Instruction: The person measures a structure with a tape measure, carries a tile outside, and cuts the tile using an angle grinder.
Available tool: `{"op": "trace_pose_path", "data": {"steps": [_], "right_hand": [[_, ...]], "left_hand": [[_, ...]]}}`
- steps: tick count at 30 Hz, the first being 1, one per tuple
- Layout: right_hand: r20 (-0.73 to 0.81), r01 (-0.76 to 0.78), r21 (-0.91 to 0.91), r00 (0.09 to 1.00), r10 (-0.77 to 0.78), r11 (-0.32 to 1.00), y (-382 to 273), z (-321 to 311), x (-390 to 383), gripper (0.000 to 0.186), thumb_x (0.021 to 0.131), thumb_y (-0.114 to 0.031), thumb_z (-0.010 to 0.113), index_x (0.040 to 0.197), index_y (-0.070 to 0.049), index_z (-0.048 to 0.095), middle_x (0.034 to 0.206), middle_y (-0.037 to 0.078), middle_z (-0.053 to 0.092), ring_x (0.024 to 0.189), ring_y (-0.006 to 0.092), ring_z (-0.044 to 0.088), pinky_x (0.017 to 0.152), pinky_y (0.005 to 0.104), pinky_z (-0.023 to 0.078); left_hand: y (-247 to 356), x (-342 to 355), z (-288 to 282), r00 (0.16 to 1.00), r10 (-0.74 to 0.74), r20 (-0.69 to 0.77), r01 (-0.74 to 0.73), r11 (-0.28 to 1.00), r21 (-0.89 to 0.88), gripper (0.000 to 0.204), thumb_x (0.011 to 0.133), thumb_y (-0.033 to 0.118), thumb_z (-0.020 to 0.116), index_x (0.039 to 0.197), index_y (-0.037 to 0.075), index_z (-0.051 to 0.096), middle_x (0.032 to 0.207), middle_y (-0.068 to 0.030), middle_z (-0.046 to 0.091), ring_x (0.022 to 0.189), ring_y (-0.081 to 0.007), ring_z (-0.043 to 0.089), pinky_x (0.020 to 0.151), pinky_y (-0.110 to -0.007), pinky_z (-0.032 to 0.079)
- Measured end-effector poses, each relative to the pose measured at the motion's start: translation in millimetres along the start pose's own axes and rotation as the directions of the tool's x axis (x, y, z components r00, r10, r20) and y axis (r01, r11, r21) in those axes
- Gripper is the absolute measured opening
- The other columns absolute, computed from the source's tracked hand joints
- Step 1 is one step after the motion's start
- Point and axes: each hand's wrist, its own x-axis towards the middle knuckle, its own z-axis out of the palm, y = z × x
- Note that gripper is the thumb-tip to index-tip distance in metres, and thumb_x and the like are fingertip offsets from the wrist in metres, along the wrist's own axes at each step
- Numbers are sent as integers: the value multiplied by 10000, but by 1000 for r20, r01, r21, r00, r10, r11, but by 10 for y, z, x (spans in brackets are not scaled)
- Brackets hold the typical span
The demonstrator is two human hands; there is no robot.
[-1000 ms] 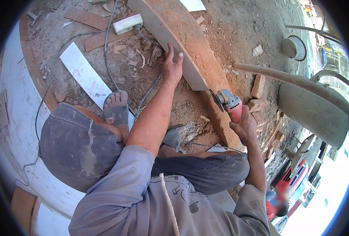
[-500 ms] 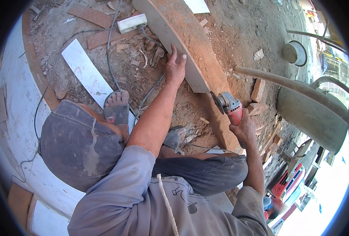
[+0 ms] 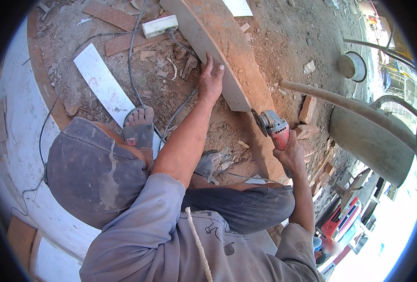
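Note:
My right hand (image 3: 290, 152) is wrapped round the red body of an angle grinder (image 3: 278, 133). Its dark disc (image 3: 259, 123) is at the near end of a long grey slab (image 3: 236, 99) set on edge; whether disc and slab touch I cannot tell. Against the slab's near face rests my left hand (image 3: 210, 83), its fingers apart and nothing gripped in them. Reddish dust coats the flat brown surface (image 3: 227, 42) beyond the slab.
A white power socket block (image 3: 159, 27) with a cable lies beside the slab. A white strip (image 3: 100, 80) is near my foot. Right of the grinder are bricks (image 3: 308, 109), a wooden pole (image 3: 330, 94) and a big grey drum (image 3: 373, 136). Another person is at lower right.
The view has shifted very slightly. Both hands, the grinder and the slab keep their places.

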Motion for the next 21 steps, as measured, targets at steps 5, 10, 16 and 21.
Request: {"op": "trace_pose_path", "data": {"steps": [5, 10, 16, 21], "right_hand": [[14, -35, -14, 999, 36, 999, -31, -8, 19, 477, 678, -173, 726, 1058, -20, 483, 963, 264, 657, 939, 469, 630, 822, 515, 493], [18, -17, 6, 1000, 17, 1000, -86, -41, 31, 496, 686, -178, 723, 1086, -16, 479, 983, 267, 659, 948, 466, 635, 827, 516, 495], [21, -5, 3, 1000, 5, 1000, -30, -15, 76, 525, 683, -188, 729, 1110, -15, 476, 1006, 266, 662, 964, 459, 640, 840, 517, 495], [23, -8, -9, 1000, 8, 1000, -95, -47, 84, 540, 680, -187, 731, 1122, -14, 474, 1019, 268, 660, 972, 460, 639, 842, 514, 497]], "left_hand": [[-19, 5, 12, 1000, -27, -6, 27, 999, -30, 740, 971, 484, 590, 1579, 239, 245, 1571, -266, 310, 1500, -379, 208, 1200, -385, 252], [-57, 23, -3, 1000, -15, 0, 15, 1000, -21, 732, 973, 459, 599, 1578, 244, 248, 1575, -286, 283, 1511, -378, 165, 1210, -382, 220], [116, -30, 9, 998, -54, -21, 55, 997, 53, 680, 997, 311, 595, 1573, 164, 264, 1576, -208, 343, 1457, -299, 339, 1172, -355, 320], [190, -53, -21, 999, -52, -5, 52, 999, 7, 683, 995, 318, 600, 1571, 164, 267, 1572, -206, 352, 1453, -298, 347, 1168, -354, 327]]}}
